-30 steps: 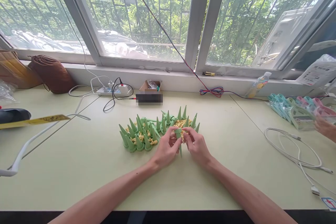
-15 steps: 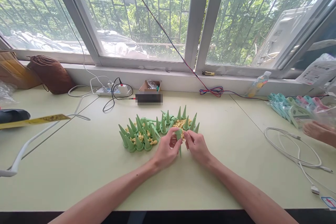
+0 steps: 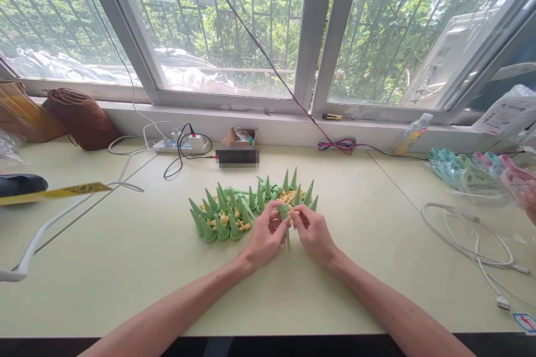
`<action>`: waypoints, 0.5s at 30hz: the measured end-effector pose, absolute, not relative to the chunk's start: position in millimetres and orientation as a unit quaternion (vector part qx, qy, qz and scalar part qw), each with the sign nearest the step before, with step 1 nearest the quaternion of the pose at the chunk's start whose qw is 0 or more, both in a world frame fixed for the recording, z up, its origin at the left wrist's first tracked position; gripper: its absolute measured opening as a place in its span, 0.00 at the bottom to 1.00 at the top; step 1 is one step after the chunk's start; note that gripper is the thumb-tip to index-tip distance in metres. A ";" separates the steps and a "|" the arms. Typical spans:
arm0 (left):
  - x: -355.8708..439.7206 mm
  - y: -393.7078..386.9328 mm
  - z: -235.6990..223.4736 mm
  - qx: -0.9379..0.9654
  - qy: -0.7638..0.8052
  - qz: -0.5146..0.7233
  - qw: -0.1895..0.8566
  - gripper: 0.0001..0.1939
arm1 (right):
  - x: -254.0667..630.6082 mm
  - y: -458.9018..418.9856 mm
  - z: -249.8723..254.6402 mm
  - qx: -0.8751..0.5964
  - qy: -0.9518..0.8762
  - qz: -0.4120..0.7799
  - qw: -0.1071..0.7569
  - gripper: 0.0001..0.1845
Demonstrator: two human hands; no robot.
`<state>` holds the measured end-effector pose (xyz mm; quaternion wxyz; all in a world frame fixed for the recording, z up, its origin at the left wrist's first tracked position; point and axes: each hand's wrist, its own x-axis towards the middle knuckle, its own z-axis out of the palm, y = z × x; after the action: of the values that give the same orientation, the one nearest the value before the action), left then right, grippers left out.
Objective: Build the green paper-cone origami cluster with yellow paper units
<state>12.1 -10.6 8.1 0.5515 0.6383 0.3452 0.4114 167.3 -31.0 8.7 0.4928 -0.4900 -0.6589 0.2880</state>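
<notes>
Pinched in the fingers of my left hand (image 3: 263, 241) is a green plastic watering spike (image 3: 283, 210), its wide end up and its point downward. The fingers of my right hand (image 3: 315, 236) close on a small yellow valve (image 3: 294, 212) at the side of that spike's wide end. My fingers partly cover both pieces, so I cannot tell how they join. Just beyond my hands, several more green spikes (image 3: 221, 228) stand point-up in a cluster. Loose yellow valves (image 3: 287, 197) lie among them.
White cables (image 3: 469, 256) coil on the table at right, near bagged pastel clips (image 3: 477, 178) and another person's hand (image 3: 530, 201). A bottle (image 3: 414, 134) leans at the sill. Behind the cluster are a small cardboard box (image 3: 230, 138) and a power strip (image 3: 161, 146).
The spike in my left hand has tilted slightly, and my right fingers have shifted a little left with the valve. The other person's hand has moved toward the right edge.
</notes>
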 end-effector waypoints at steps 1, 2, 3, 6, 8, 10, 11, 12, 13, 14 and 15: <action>12.2 -10.3 8.2 0.633 0.345 0.414 0.556 0.18 | 166.8 -31.6 9.9 -0.486 -0.657 0.291 0.497 0.15; 12.3 -10.1 8.3 0.629 0.347 0.414 0.559 0.18 | 166.4 -32.0 10.6 -0.484 -0.655 0.294 0.500 0.14; 12.4 -9.9 8.6 0.624 0.351 0.415 0.561 0.18 | 166.2 -32.3 10.8 -0.483 -0.653 0.297 0.502 0.14; 12.7 -9.8 10.2 0.614 0.361 0.414 0.567 0.20 | 166.5 -32.3 9.0 -0.480 -0.653 0.306 0.500 0.13; 12.8 -10.0 11.5 0.611 0.363 0.412 0.570 0.21 | 166.9 -32.2 7.2 -0.477 -0.652 0.308 0.502 0.13; 12.7 -10.3 12.4 0.612 0.363 0.410 0.571 0.21 | 167.2 -32.2 6.1 -0.477 -0.650 0.305 0.506 0.13; 12.6 -10.4 12.6 0.613 0.363 0.409 0.570 0.21 | 167.2 -32.2 6.0 -0.478 -0.650 0.303 0.507 0.13; 12.5 -10.5 12.6 0.616 0.362 0.408 0.568 0.21 | 167.2 -32.3 6.0 -0.480 -0.649 0.301 0.508 0.13; 12.4 -10.6 12.4 0.619 0.360 0.407 0.567 0.20 | 167.2 -32.4 6.3 -0.481 -0.650 0.299 0.508 0.13; 12.3 -10.6 12.1 0.622 0.358 0.407 0.566 0.20 | 167.0 -32.6 6.6 -0.480 -0.650 0.298 0.508 0.12; 12.2 -10.6 11.7 0.624 0.356 0.407 0.564 0.19 | 166.9 -32.7 7.0 -0.479 -0.650 0.298 0.509 0.12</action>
<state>12.2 -10.6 11.7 0.5641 0.6241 0.3557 0.4071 166.9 -32.7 7.0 0.5092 -0.4793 -0.6498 0.2980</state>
